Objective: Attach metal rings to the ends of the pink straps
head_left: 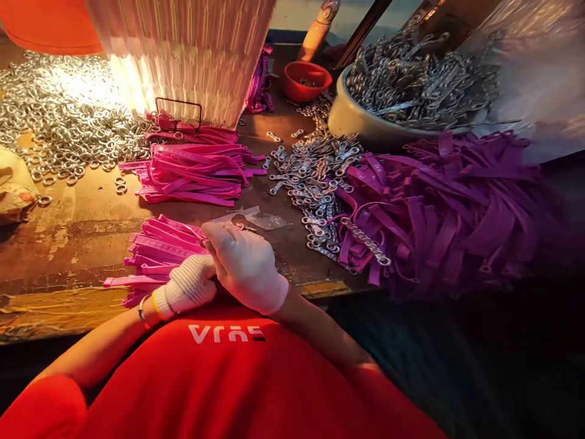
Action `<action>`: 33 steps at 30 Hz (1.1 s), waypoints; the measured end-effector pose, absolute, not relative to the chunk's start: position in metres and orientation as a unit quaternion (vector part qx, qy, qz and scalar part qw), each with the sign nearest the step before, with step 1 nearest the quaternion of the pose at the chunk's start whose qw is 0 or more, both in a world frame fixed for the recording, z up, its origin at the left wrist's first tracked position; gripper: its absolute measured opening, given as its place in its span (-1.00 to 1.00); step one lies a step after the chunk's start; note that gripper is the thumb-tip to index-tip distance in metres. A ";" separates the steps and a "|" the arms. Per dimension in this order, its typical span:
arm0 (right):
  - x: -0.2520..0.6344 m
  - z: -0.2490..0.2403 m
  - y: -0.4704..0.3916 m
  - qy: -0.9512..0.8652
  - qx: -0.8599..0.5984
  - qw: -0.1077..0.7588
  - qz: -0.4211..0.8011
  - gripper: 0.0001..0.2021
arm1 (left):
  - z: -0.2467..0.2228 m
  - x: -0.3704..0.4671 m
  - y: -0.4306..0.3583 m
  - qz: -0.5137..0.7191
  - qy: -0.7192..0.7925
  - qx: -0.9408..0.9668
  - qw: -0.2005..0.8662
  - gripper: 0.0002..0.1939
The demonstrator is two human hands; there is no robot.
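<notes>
Pink plastic straps lie in a flat stack on the worn brown desk, right at its near edge, and both my hands sit on top of the stack's right end. My right hand, in a smooth white glove, lies over my left hand, which wears a ribbed knit glove. The right fingers are pressed together, pinching what looks like a small metal clasp against one strap's tip; the grip itself is partly hidden, so I cannot tell exactly how the left fingers close.

The straps' long axis runs left to right, so the stack stretches away to the left of my fingers. My left hand is the nearer one to its body.

Beyond the stack lies a second pile of pink straps. Right of the stack, loose silver metal clasps spread over the desk, touching a big heap of purple straps. Behind those stands a beige bowl full of clasps, and far left of it a spread of silver rings.
</notes>
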State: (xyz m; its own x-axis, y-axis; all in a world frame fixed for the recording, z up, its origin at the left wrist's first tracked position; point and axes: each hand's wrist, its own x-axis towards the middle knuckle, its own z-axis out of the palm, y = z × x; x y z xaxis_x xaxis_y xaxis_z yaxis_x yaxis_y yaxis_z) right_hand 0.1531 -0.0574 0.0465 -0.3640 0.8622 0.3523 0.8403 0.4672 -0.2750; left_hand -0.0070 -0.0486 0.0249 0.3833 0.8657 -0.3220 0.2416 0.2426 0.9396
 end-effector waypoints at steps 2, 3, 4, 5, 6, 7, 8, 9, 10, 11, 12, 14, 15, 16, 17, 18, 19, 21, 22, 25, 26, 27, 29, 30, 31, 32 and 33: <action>0.154 0.049 -0.055 -0.811 -0.531 0.240 0.050 -0.69 | 0.025 -0.013 -0.047 0.276 0.486 0.585 0.588 -0.91; 0.156 0.048 -0.055 -0.806 -0.535 0.244 0.068 -0.68 | 0.027 -0.017 -0.044 0.283 0.487 0.585 0.583 -0.84; 0.158 0.045 -0.054 -0.805 -0.532 0.247 0.089 -0.67 | 0.029 -0.022 -0.042 0.289 0.492 0.566 0.595 -0.76; 0.161 0.042 -0.054 -0.807 -0.524 0.247 0.110 -0.65 | 0.030 -0.026 -0.040 0.291 0.493 0.541 0.616 -0.69; 0.162 0.039 -0.055 -0.812 -0.514 0.244 0.129 -0.64 | 0.031 -0.029 -0.038 0.292 0.486 0.519 0.639 -0.64; 0.162 0.036 -0.056 -0.818 -0.504 0.239 0.142 -0.65 | 0.031 -0.031 -0.037 0.291 0.476 0.503 0.660 -0.63; 0.162 0.033 -0.057 -0.822 -0.498 0.232 0.149 -0.68 | 0.031 -0.033 -0.037 0.291 0.467 0.493 0.675 -0.62; 0.160 0.032 -0.059 -0.825 -0.498 0.223 0.150 -0.72 | 0.030 -0.033 -0.038 0.291 0.461 0.487 0.682 -0.61; 0.157 0.031 -0.060 -0.826 -0.502 0.213 0.144 -0.75 | 0.029 -0.033 -0.039 0.291 0.459 0.484 0.686 -0.61; 0.155 0.030 -0.061 -0.828 -0.506 0.201 0.132 -0.77 | 0.029 -0.033 -0.040 0.289 0.461 0.483 0.686 -0.60; 0.152 0.030 -0.061 -0.833 -0.508 0.188 0.115 -0.77 | 0.029 -0.033 -0.041 0.284 0.465 0.486 0.684 -0.59; 0.148 0.030 -0.060 -0.848 -0.502 0.160 0.067 -0.76 | 0.031 -0.034 -0.042 0.269 0.474 0.522 0.656 -0.59; 0.148 0.030 -0.060 -0.855 -0.496 0.145 0.038 -0.74 | 0.032 -0.034 -0.042 0.264 0.479 0.558 0.623 -0.61; 0.148 0.029 -0.059 -0.862 -0.490 0.132 0.008 -0.72 | 0.033 -0.033 -0.042 0.262 0.485 0.601 0.578 -0.64; 0.148 0.028 -0.057 -0.866 -0.485 0.120 -0.016 -0.71 | 0.034 -0.033 -0.042 0.259 0.488 0.645 0.528 -0.68; 0.149 0.026 -0.056 -0.870 -0.479 0.110 -0.035 -0.70 | 0.034 -0.032 -0.041 0.255 0.486 0.681 0.484 -0.75; 0.150 0.025 -0.055 -0.873 -0.474 0.104 -0.046 -0.70 | 0.034 -0.032 -0.041 0.249 0.479 0.707 0.457 -0.83; 0.151 0.023 -0.053 -0.874 -0.472 0.101 -0.046 -0.70 | 0.030 -0.031 -0.039 0.238 0.454 0.725 0.460 -0.89; 0.151 0.024 -0.052 -0.871 -0.478 0.106 -0.037 -0.71 | 0.028 -0.031 -0.038 0.235 0.443 0.718 0.483 -0.88; 0.152 0.033 -0.051 -0.850 -0.507 0.140 0.016 -0.71 | 0.020 -0.034 -0.036 0.261 0.441 0.645 0.567 -0.73; 0.152 0.038 -0.051 -0.846 -0.511 0.147 0.041 -0.69 | 0.019 -0.034 -0.036 0.281 0.450 0.618 0.581 -0.68; 0.152 0.044 -0.050 -0.845 -0.511 0.145 0.067 -0.65 | 0.018 -0.035 -0.037 0.303 0.457 0.604 0.578 -0.66; 0.153 0.055 -0.049 -0.842 -0.517 0.108 0.110 -0.56 | 0.016 -0.034 -0.040 0.340 0.466 0.626 0.525 -0.67; 0.153 0.059 -0.048 -0.838 -0.526 0.075 0.123 -0.56 | 0.015 -0.033 -0.042 0.346 0.466 0.654 0.484 -0.69; 0.153 0.061 -0.048 -0.832 -0.539 0.040 0.128 -0.60 | 0.015 -0.032 -0.044 0.346 0.465 0.684 0.443 -0.72; 0.153 0.063 -0.047 -0.824 -0.552 0.007 0.126 -0.67 | 0.013 -0.030 -0.046 0.343 0.464 0.708 0.407 -0.74; 0.152 0.063 -0.047 -0.819 -0.561 -0.019 0.120 -0.73 | 0.012 -0.029 -0.047 0.340 0.464 0.725 0.379 -0.76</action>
